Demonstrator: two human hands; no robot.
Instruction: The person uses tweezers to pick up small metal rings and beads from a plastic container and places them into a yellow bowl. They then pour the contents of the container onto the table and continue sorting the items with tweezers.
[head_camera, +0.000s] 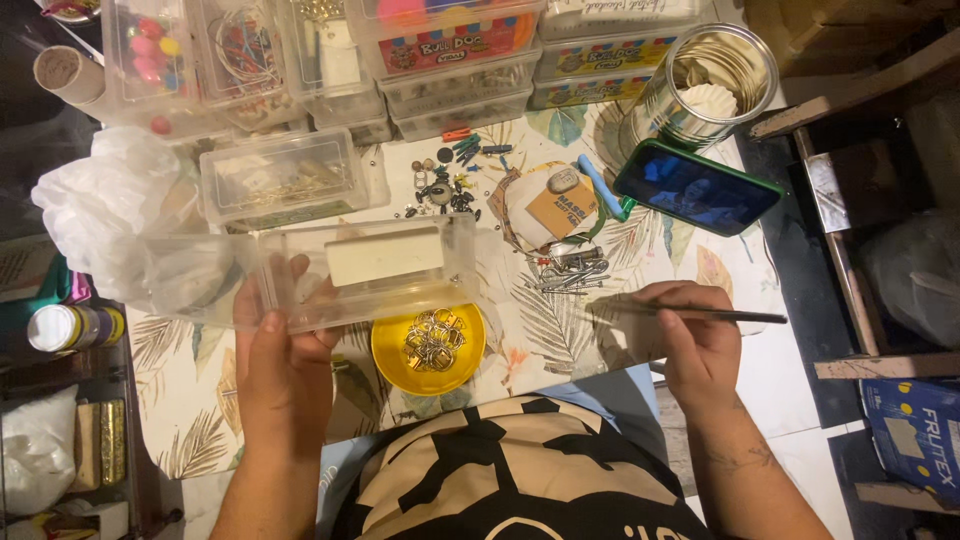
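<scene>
My left hand (280, 350) grips a clear plastic box (365, 270) and holds it just above the table. A pale rectangular block (385, 257) lies inside the box. Under the box's near edge sits a small yellow dish (392, 362) with gold metal rings (433, 338) piled in it. My right hand (698, 340) pinches a thin dark rod-like tool (730, 315) that lies level and points right. A heap of silver metal clips (572, 268) lies on the leaf-print tablecloth (545, 330) between my hands.
Stacked clear storage boxes (330, 60) of beads and findings line the far edge. A metal tin (712, 85) and a green-cased phone (697, 187) stand at the far right. A white plastic bag (105, 200) lies left. Small dark parts (445, 190) are scattered mid-table.
</scene>
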